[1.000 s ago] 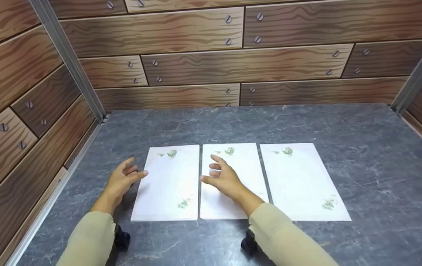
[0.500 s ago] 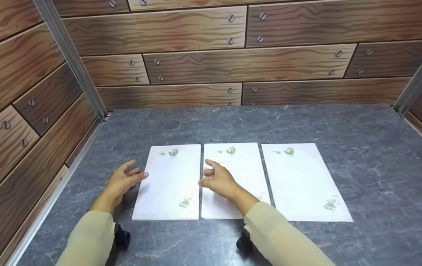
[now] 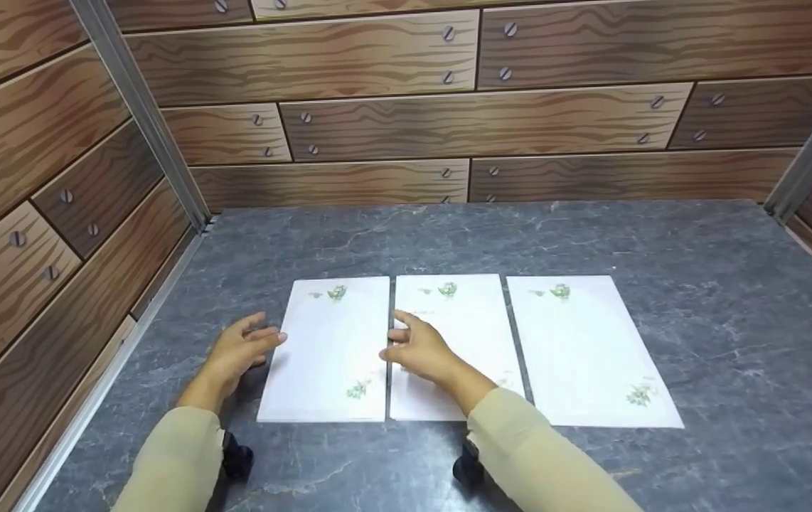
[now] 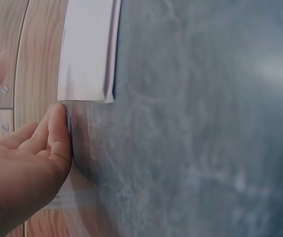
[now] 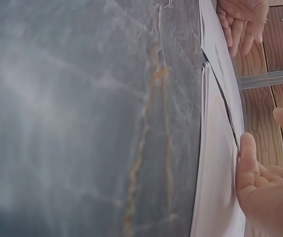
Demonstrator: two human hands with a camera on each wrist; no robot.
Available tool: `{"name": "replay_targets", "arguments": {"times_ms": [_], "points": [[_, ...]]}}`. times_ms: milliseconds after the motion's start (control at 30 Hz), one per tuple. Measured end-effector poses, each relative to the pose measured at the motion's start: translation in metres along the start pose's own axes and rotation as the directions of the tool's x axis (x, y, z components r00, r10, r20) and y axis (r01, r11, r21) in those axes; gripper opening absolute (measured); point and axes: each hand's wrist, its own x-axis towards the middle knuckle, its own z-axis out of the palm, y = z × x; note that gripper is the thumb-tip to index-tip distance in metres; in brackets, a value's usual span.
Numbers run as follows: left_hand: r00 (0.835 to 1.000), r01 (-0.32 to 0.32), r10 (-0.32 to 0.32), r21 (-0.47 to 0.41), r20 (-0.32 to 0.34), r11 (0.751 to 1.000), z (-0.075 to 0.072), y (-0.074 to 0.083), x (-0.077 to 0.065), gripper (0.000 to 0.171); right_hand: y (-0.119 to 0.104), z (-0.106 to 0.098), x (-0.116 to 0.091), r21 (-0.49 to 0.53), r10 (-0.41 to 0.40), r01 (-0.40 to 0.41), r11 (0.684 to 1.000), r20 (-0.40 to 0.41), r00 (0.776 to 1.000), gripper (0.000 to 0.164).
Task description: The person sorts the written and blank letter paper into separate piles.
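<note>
Three white paper stacks with small green plant prints lie side by side: a left stack (image 3: 328,341), a middle stack (image 3: 459,320) and a right stack (image 3: 584,341). My left hand (image 3: 235,352) is at the outer edge of the left stack, fingers loosely bent and holding nothing. Over the left part of the middle stack, near the narrow gap, is my right hand (image 3: 424,348), its fingers relaxed and its thumb apart. Layered edges show on the left stack (image 4: 87,49) in the left wrist view. Whether the lower fingers of the right hand (image 5: 269,182) touch paper, I cannot tell.
The stacks lie on a grey marbled table (image 3: 491,235). Wood-patterned panels (image 3: 370,128) rise behind it and at both sides, with metal posts (image 3: 150,121) at the corners. Pale sleeves (image 3: 171,462) cover my forearms, and a dark wrist device (image 3: 237,459) sits under each.
My right hand has shifted left and slightly toward me, ending near the gap between the left and middle stacks. The left hand has barely moved. The papers lie as before; the head view has tilted slightly.
</note>
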Motion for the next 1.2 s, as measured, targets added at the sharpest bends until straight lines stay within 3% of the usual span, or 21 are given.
{"name": "replay_targets", "arguments": {"times_ms": [233,733,1000,1200], "points": [[1.000,0.007,-0.007,0.013,-0.014,1.000,-0.0004,-0.0005,-0.0004,0.072,0.0005,0.0011,0.0007,0.022,0.000,0.000,1.000,0.006,1.000,0.077],[0.999,-0.012,0.010,-0.047,-0.038,0.999,0.0003,-0.0038,0.0021,0.062,0.0018,0.0013,0.0002,0.074,-0.024,0.025,0.997,-0.022,0.999,0.076],[0.997,-0.036,0.033,-0.038,-0.074,0.999,0.0018,-0.0059,0.0009,0.056,0.0028,0.0028,-0.0003,0.064,-0.076,0.080,0.995,-0.052,0.996,0.070],[0.994,-0.034,0.029,-0.037,-0.107,0.999,0.0044,-0.0077,0.0029,0.052,0.0034,0.0043,0.0003,0.100,-0.070,0.076,0.992,-0.058,0.996,0.067]]}}
